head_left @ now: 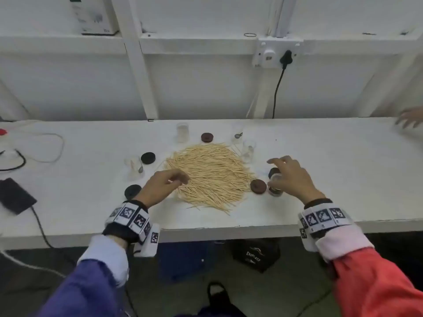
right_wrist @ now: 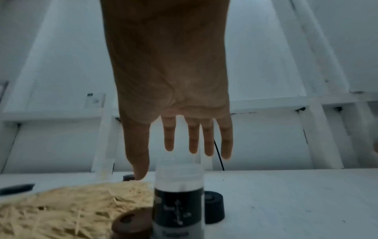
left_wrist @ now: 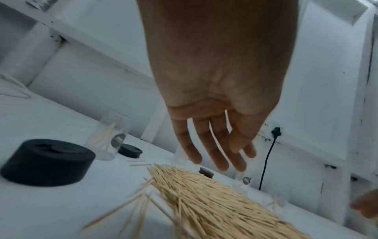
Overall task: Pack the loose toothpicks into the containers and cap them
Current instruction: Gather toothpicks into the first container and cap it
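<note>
A wide pile of loose toothpicks (head_left: pixel 209 175) lies in the middle of the white table (head_left: pixel 332 170). My left hand (head_left: pixel 179 179) hovers over the pile's left edge; in the left wrist view its fingers (left_wrist: pixel 220 160) hang relaxed and hold nothing. My right hand (head_left: pixel 278 170) is spread just above a clear container with a dark label (head_left: pixel 275 187), standing upright and uncapped (right_wrist: pixel 179 194); the fingers do not touch it. A brown cap (head_left: pixel 258 186) and a black cap (head_left: pixel 274 172) lie beside that container. Other clear containers (head_left: pixel 182 132) (head_left: pixel 248 150) (head_left: pixel 133 167) stand around the pile.
More caps lie loose: brown (head_left: pixel 207 137), black (head_left: pixel 148 158) and black (head_left: pixel 132 191). A dark phone (head_left: pixel 14 195) with a cable lies at the left. A plugged wall socket (head_left: pixel 286 57) is behind. Another person's hand (head_left: pixel 409 117) shows at far right.
</note>
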Motion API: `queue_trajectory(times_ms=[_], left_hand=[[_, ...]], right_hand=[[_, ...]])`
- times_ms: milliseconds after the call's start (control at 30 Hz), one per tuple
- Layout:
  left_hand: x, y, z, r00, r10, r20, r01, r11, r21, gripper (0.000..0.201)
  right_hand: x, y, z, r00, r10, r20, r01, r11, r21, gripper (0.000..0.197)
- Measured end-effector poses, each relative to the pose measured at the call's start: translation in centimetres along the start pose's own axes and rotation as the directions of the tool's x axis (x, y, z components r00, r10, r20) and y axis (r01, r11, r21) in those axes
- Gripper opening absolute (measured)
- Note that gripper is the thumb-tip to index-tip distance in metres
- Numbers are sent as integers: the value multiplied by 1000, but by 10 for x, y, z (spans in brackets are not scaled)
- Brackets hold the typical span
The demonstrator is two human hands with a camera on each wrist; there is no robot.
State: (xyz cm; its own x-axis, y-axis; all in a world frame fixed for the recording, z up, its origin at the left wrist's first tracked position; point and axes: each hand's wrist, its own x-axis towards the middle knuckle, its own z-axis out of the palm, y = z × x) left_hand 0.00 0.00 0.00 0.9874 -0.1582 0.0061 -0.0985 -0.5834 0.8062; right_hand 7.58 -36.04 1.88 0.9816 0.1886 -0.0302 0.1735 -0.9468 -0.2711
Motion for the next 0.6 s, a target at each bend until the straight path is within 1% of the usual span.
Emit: queue_trajectory(times_ms=[67,133,167,233,300,333,367,400,433,500,533,600], left_hand=[[9,-1,1,999,10,-42,-7,998,64,34],[16,-2,4,1000,-1,-29,4,994,108,34],[20,-3,5,1000,-4,-27,7,992,127,34],[26,-5,6,1000,2,-23,2,987,162,33],[34,-2,7,1000,27,-15,-23,980,198,27],[40,-1,7,999,42,-11,-39,977,208,23],[46,1,8,999,49,-2,-47,977,207,22],[51,4,9,999,52,13,-54,978,199,24],[56,7,11,998,50,29,-55,981,187,31],[67,17,17,997,43,65,-52,988,148,52],[72,23,21,996,39,82,-49,992,120,64],[80,31,30,993,34,110,-39,998,46,83]], right_hand=[[5,2,0,992,49,116,-46,999,-26,55],[9,5,3,974,77,211,-84,996,22,44],[11,6,4,972,76,223,-87,995,42,38],[16,4,0,976,88,197,-98,994,41,34],[23,-6,-10,990,76,117,-74,997,-22,36],[27,-14,-17,995,50,82,-49,999,-20,38],[31,-24,-23,998,8,59,-10,1000,27,40],[34,-35,-27,998,-46,47,41,994,102,41],[38,-47,-31,993,-106,46,95,976,197,41],[46,-69,-33,976,-207,67,168,912,374,42],[50,-79,-31,965,-248,81,190,881,433,43],[58,-98,-23,942,-326,85,246,837,490,44]])
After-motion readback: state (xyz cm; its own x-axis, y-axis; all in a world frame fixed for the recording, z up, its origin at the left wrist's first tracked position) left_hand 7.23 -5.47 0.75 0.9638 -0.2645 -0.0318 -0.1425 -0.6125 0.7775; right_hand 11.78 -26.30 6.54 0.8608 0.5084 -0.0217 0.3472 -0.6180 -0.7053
